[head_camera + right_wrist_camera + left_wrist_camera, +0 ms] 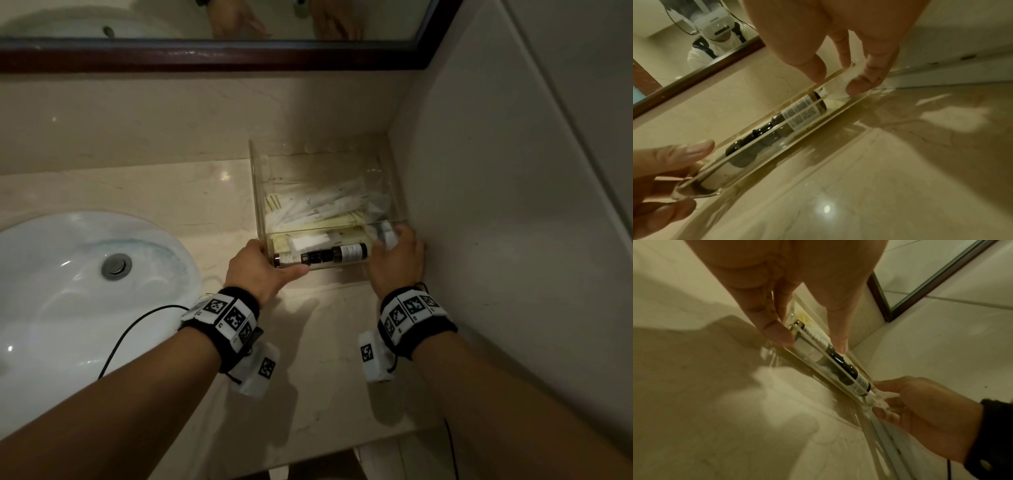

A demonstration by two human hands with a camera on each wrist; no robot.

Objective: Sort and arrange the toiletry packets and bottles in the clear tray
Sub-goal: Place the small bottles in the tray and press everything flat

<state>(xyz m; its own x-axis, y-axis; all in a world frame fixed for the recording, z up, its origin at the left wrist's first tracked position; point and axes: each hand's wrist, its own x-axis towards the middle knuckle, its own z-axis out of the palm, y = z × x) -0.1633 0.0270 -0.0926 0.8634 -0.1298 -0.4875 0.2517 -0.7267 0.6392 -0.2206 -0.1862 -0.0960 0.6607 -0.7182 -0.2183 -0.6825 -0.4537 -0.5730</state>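
Marble countertop point(137, 192) is carrying everything, with a white sink point(78, 274) sitting at the left and a dark-framed mirror point(205, 54) running along the back wall. Clear tray point(254, 192) is standing in the right-hand corner, close against the side wall, holding pale toiletry packets point(318, 205) piled loosely toward its back and two dark bottles point(322, 256) lying end to end along its front wall. Left hand point(260, 270) is gripping the tray's near left corner, thumb along the front face; right hand point(397, 260) is curling its fingers over the near right corner. This looks like a positioning step — the tray being steadied or squared up. Next, I judge, one hand needs to let go and reach in to straighten the jumbled packets.
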